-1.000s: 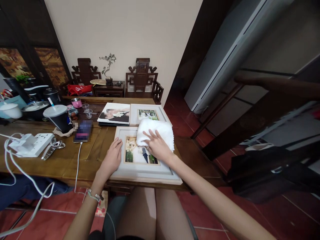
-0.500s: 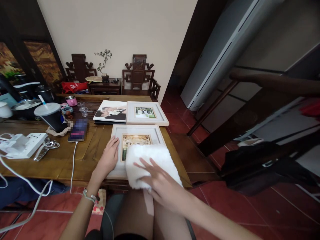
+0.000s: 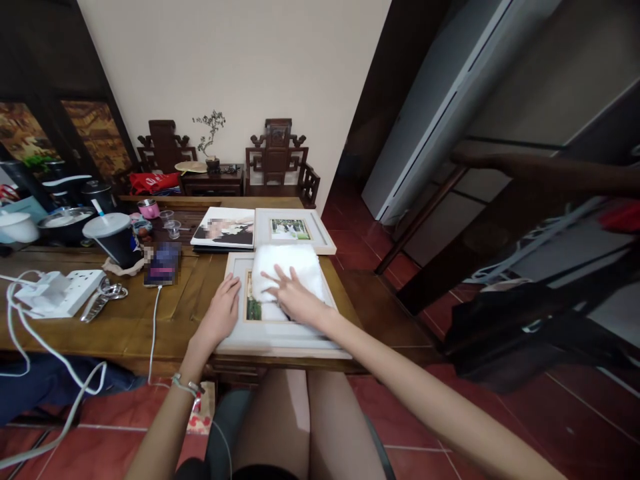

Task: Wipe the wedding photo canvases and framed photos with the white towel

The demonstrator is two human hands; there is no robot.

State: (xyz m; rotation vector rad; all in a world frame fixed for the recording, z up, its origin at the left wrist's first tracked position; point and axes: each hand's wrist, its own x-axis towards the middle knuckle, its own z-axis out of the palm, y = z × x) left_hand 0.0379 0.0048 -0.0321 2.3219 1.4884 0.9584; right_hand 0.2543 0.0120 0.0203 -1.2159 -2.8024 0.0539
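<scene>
A white-bordered picture frame (image 3: 250, 338) lies flat near the front edge of the wooden table, its photo partly hidden. My left hand (image 3: 223, 312) rests on the frame's left side with the fingers stretched out. Over the upper part of the frame lies a fluffy white cloth (image 3: 305, 265). My right hand (image 3: 291, 293) presses flat on this cloth, fingers spread, and the forearm crosses the frame's lower right corner.
Behind lie a second frame (image 3: 321, 233) and a photo book (image 3: 227, 233). To the left are a charging phone (image 3: 163, 263), a lidded cup (image 3: 117, 243), a power strip (image 3: 83, 290) and loose white cables. A wooden railing (image 3: 425, 223) slants at right.
My right hand has pushed the white cloth away from me, from the frame's lower right to its upper part. My left hand stays on the frame's left side.
</scene>
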